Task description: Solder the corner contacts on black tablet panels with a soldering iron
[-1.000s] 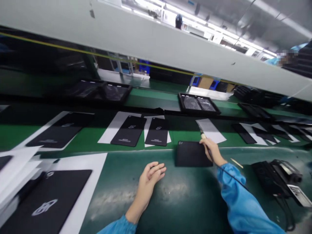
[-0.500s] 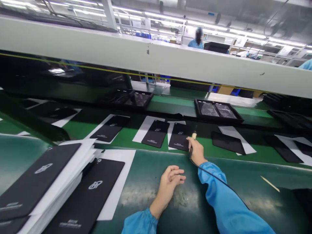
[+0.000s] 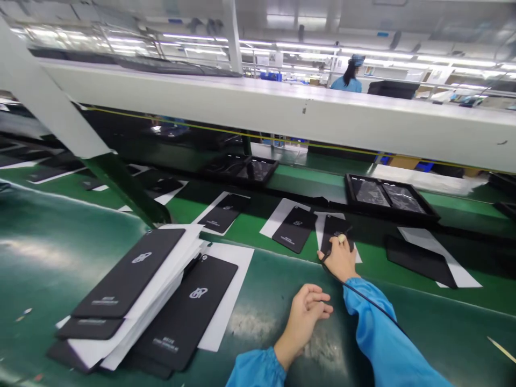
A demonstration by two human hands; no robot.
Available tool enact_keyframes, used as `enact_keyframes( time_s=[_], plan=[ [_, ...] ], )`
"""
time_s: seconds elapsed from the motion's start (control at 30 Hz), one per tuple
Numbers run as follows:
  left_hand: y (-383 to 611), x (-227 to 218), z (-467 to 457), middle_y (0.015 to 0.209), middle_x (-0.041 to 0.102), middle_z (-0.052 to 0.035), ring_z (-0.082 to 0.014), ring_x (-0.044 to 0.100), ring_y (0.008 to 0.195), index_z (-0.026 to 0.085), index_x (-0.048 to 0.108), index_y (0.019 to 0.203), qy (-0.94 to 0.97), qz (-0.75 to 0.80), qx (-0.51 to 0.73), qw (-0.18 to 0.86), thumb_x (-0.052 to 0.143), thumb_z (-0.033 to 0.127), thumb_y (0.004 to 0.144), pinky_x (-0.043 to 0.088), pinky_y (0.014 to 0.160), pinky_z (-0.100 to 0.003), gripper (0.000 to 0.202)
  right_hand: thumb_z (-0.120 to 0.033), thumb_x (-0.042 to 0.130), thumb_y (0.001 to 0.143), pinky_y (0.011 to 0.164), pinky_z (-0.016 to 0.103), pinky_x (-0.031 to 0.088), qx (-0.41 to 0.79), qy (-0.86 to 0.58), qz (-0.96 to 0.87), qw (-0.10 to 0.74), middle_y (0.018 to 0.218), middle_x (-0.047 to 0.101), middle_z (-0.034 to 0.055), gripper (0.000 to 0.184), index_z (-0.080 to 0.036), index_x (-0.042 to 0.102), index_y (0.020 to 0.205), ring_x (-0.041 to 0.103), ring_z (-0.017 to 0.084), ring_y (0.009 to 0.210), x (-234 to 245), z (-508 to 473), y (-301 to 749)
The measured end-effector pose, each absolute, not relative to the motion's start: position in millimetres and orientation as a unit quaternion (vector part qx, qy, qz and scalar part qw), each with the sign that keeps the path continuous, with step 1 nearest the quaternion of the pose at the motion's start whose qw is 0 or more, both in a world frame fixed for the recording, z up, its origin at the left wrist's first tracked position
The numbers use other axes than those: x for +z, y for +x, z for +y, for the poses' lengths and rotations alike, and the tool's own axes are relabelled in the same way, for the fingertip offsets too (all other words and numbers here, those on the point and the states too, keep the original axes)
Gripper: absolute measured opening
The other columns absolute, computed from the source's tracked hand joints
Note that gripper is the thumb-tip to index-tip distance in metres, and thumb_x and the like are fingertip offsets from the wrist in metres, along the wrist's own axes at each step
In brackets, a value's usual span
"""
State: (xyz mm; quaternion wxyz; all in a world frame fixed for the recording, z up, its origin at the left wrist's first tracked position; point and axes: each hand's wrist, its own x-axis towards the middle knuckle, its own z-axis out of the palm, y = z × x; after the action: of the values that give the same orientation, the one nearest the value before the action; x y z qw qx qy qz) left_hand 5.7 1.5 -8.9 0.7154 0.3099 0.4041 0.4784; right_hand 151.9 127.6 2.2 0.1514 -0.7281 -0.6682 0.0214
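Note:
My right hand (image 3: 342, 260) is closed around a thin corded tool with a cream-coloured end (image 3: 342, 238), its black cord running back along my blue sleeve. That hand lies over the lower part of a black panel (image 3: 335, 223) on a white sheet, on the green belt; I cannot tell whether the panel is gripped. Nearer me, my left hand (image 3: 305, 314) hovers above the green bench with loosely curled fingers apart and nothing in them. Left of it a black panel with a silver logo (image 3: 189, 312) leans beside a tilted stack of black panels and white sheets (image 3: 137, 274).
More black panels lie on white sheets along the belt (image 3: 250, 239). Beyond it stands a black tray with two dark panes (image 3: 391, 196). A white beam (image 3: 282, 113) crosses overhead, and a slanted post (image 3: 121, 183) stands left. A person in blue (image 3: 347, 80) is far behind.
The view has turned left, so the scene has shifted right. My right hand has moved left from the panel's edge onto its lower part. My left hand keeps its loosely curled shape.

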Motion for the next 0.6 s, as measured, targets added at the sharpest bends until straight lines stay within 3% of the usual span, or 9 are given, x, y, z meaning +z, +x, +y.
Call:
enact_keyframes(
  time_s=[0.2,0.37,0.47,0.6],
  plan=[
    [7.3,-17.0,2.6,0.096,0.072,-0.0114,-0.0202,0.072,0.072,0.017,0.055,0.094,0.308,0.406,0.480,0.714,0.078,0.027,0.066,0.056,0.066,-0.032,0.037,-0.051,0.060,0.084,0.097,0.053,0.037,0.024,-0.731,-0.666,0.148,0.126,0.059,0.0166,0.047,-0.019,0.052,0.117,0.044,0.035,0.129,4.7,116.8,178.8],
    [5.0,-10.7,0.9,0.097,0.071,-0.0108,-0.0195,0.072,0.072,0.017,0.055,0.095,0.305,0.395,0.485,0.718,0.077,0.025,0.069,0.056,0.067,-0.032,0.035,-0.052,0.049,0.091,0.076,0.039,0.046,0.026,-0.744,-0.647,0.165,0.111,0.065,0.0159,0.054,-0.017,0.048,0.131,0.064,0.030,0.095,17.4,108.9,198.8],
    [4.3,-7.0,1.3,0.097,0.071,-0.0110,-0.0203,0.072,0.073,0.017,0.056,0.096,0.307,0.398,0.481,0.719,0.079,0.027,0.069,0.057,0.068,-0.033,0.036,-0.039,0.046,0.094,0.066,0.032,0.041,-0.019,-0.744,-0.625,0.234,0.092,0.069,0.0124,0.046,-0.015,0.052,0.133,0.064,0.025,0.072,25.5,102.9,216.8],
    [1.5,-3.4,3.3,0.100,0.072,-0.0128,-0.0228,0.073,0.078,0.017,0.057,0.098,0.318,0.401,0.478,0.714,0.080,0.031,0.070,0.058,0.072,-0.036,0.039,-0.021,0.044,0.091,0.064,0.030,0.039,-0.090,-0.745,-0.581,0.315,0.078,0.068,0.0093,0.039,-0.011,0.060,0.125,0.062,0.022,0.066,43.3,99.1,250.6]
  ],
)
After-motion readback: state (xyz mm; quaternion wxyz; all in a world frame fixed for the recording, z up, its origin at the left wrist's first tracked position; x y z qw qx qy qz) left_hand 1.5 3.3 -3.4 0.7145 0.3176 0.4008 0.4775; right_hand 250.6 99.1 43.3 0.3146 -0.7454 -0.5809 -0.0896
